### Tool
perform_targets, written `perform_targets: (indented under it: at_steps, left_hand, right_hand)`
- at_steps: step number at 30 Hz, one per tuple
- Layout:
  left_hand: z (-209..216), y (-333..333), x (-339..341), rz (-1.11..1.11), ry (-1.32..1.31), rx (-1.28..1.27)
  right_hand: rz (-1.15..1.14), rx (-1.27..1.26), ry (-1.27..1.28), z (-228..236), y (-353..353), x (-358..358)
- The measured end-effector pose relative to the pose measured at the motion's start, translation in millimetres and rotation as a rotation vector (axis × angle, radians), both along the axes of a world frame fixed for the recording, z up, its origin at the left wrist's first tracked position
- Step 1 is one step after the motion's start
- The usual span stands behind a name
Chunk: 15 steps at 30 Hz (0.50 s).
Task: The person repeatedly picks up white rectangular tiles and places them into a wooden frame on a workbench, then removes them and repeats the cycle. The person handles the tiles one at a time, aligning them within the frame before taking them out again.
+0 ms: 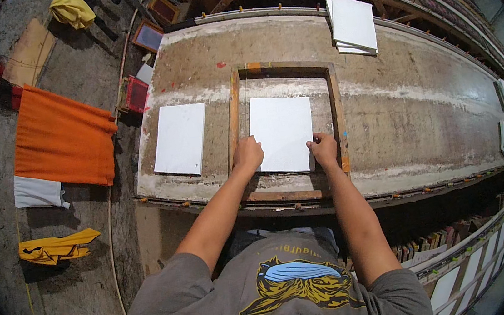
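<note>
A white paper stack lies inside the opening of a wooden frame on a long worktable. My left hand is closed at the stack's lower left edge, its wrist over the frame's left rail. On the opposite side, my right hand pinches the stack's right edge near the lower corner. Both forearms reach across the table's near edge. The parts of the stack under my fingers are hidden. Left of the frame, a second white stack rests on the table.
More white paper sits at the table's far edge, and smaller white pieces lie at its right end. Small pegs line the stained table. An orange cloth and yellow cloth are on the left. Small frames stand beyond the corner.
</note>
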<state>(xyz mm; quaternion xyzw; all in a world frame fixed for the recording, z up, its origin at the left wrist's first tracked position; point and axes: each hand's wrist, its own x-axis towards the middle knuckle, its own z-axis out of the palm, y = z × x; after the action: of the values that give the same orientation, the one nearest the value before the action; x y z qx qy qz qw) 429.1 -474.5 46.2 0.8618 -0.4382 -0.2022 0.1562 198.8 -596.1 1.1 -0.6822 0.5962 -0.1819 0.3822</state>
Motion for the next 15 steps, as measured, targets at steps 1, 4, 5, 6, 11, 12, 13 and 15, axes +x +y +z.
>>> perform_targets:
  at_steps: [1,4,5,6,11,12,13,15]
  left_hand:
    - [-3,1,1,-0.001,0.000,-0.004]
    - [-8,4,2,-0.020,-0.001,-0.002]
    - [-6,5,1,-0.036,-0.003,0.010]
    - [-4,6,0,-0.052,-0.005,0.021]
    - [-10,10,1,-0.112,-0.081,0.075]
    - [-11,10,2,-0.122,-0.103,0.085]
    - [-12,9,1,-0.123,-0.120,0.096]
    - [-12,8,1,-0.127,-0.154,0.117]
  right_hand:
    - [0.011,-0.012,-0.005,-2,0,1]
    - [0.045,-0.062,-0.007,-5,2,0]
    - [0.056,-0.080,-0.005,-5,2,-1]
    - [0.051,-0.071,-0.010,-7,2,-1]
    - [0.034,-0.086,0.020,-2,4,1]
    - [0.035,-0.076,0.042,2,4,2]
    - [0.034,-0.065,0.066,7,5,3]
    - [0.041,-0.064,0.113,11,5,3]
